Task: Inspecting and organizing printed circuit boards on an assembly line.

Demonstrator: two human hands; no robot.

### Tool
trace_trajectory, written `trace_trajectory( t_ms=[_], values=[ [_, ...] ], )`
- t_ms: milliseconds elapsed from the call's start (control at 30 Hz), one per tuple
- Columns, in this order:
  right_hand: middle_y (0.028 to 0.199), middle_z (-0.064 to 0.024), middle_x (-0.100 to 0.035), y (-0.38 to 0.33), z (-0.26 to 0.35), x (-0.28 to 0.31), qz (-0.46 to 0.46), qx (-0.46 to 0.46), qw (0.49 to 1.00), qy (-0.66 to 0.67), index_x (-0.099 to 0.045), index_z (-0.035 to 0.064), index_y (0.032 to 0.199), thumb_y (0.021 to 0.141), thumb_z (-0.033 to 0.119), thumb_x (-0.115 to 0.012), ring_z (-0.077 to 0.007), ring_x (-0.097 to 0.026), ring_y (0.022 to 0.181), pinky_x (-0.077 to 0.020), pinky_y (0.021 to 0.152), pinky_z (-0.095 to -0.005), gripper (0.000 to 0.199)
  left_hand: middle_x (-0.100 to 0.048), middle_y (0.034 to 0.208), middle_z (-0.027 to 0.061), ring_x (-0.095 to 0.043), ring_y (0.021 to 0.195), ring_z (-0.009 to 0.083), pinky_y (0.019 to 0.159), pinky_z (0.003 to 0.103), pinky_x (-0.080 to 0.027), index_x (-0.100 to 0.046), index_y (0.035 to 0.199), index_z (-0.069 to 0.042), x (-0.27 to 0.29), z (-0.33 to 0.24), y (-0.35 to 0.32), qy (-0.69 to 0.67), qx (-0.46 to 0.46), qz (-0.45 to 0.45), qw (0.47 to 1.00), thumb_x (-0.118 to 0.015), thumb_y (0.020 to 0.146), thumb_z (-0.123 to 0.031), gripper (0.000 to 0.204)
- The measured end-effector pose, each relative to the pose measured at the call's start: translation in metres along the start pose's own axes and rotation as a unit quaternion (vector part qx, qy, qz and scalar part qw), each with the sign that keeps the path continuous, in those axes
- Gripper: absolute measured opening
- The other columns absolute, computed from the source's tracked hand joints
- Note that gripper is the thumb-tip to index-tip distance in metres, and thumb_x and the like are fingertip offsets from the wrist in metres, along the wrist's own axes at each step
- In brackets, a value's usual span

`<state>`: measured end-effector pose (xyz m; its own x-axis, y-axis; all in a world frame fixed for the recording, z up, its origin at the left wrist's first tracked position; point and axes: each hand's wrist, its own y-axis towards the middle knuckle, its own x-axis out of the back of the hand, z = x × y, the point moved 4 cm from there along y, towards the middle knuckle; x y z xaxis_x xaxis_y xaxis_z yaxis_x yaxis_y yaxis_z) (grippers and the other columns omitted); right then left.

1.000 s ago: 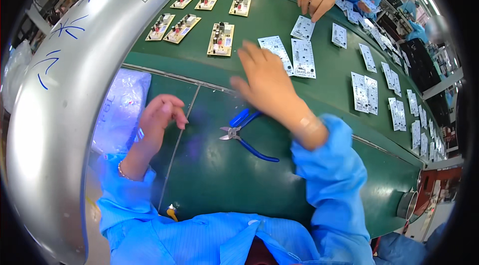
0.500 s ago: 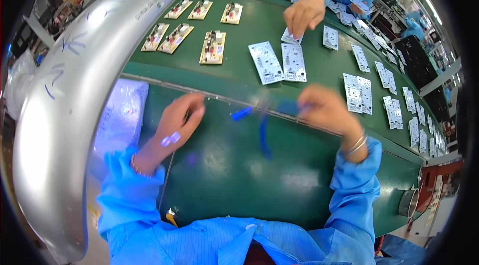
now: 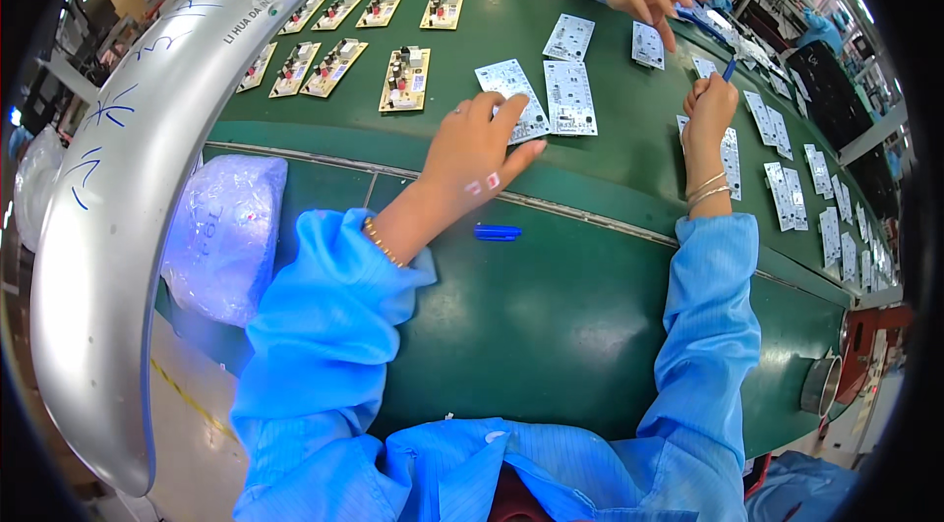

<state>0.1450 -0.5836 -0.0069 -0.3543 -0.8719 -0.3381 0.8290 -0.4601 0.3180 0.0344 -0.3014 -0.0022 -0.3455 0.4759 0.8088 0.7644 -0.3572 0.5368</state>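
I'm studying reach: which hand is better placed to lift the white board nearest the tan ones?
Probably the left hand: its fingers are over that white board, while the right hand is farther off, holding something blue.

I've got a line of dark printed caps (image 3: 251, 28) w/ a small logo (image 3: 274, 11) at the upper end of the silver housing (image 3: 93, 257), up & left of L hand (image 3: 470, 150). Big blue handwritten strokes (image 3: 110, 107) run down the same housing. Plastic bag (image 3: 224, 252), left of L hand, has faint handwritten marks I can't make out. White PCB (image 3: 506, 78) at L hand's fingers carries tiny dark print, too small to read; ditto paired PCBs (image 3: 760, 117) just right of R hand (image 3: 712, 111).
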Motion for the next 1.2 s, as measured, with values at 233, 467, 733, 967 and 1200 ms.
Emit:
trace_trajectory(
  t_ms=[233, 467, 733, 967, 1200],
  values=[
    [0.055, -0.0024, -0.042, -0.001, -0.011, -0.001, 0.014, -0.018, 1.0, 0.007, -0.035, 0.0059, 0.079, 0.083, 0.017, -0.044, -0.0054, -0.03, 0.035, -0.0208, 0.031, -0.0205, 0.015, -0.045, 0.105, 0.0205, -0.048, 0.094, 0.0345, 0.08, 0.043, -0.039, -0.052, 0.102, -0.011, -0.03, 0.003, 0.017, 0.121, 0.014, 0.013, 0.992, -0.06, 0.072, -0.036, 0.039],
    [0.069, -0.0043, -0.055, -0.023, -0.004, -0.013, 0.044, 0.019, 0.998, -0.038, -0.045, 0.0043, 0.087, 0.085, 0.02, -0.047, -0.0054, -0.039, 0.042, -0.0292, 0.037, -0.0185, 0.016, -0.047, 0.104, 0.0207, -0.048, 0.096, 0.0339, 0.076, 0.043, -0.04, -0.045, 0.107, -0.005, -0.014, 0.031, 0.006, 0.141, 0.106, 0.051, 0.983, -0.064, 0.067, -0.033, 0.053],
    [0.089, -0.0097, -0.056, -0.139, 0.0, -0.092, 0.369, 0.147, 0.881, -0.258, -0.048, 0.0035, 0.102, 0.075, 0.014, -0.057, -0.0191, -0.054, 0.069, -0.0439, 0.062, -0.0295, 0.031, -0.053, 0.098, 0.0162, -0.047, 0.095, 0.033, 0.085, 0.043, -0.033, -0.04, 0.113, -0.003, 0.035, 0.034, -0.009, 0.084, 0.142, -0.022, 0.986, -0.07, 0.06, -0.023, 0.064],
    [0.105, -0.0186, -0.047, -0.201, 0.014, -0.133, 0.458, 0.216, 0.836, -0.211, -0.026, -0.0022, 0.125, 0.067, 0.019, -0.065, -0.031, -0.046, 0.096, -0.0373, 0.084, -0.0355, 0.072, -0.052, 0.099, 0.0102, -0.044, 0.099, 0.0262, 0.092, 0.044, -0.027, -0.049, 0.103, -0.002, 0.123, 0.008, -0.086, 0.112, 0.022, -0.082, 0.99, -0.071, 0.055, -0.021, 0.057],
    [0.111, -0.0202, -0.045, -0.234, 0.015, -0.175, 0.488, 0.194, 0.846, -0.098, -0.019, -0.0015, 0.13, 0.069, 0.023, -0.064, -0.0321, -0.045, 0.1, -0.0336, 0.088, -0.0378, 0.08, -0.05, 0.099, 0.0104, -0.042, 0.096, 0.0256, 0.084, 0.036, -0.033, -0.052, 0.103, -0.005, 0.157, 0.032, -0.117, 0.084, 0.129, -0.101, 0.983, -0.075, 0.05, -0.021, 0.06]
  ],
)
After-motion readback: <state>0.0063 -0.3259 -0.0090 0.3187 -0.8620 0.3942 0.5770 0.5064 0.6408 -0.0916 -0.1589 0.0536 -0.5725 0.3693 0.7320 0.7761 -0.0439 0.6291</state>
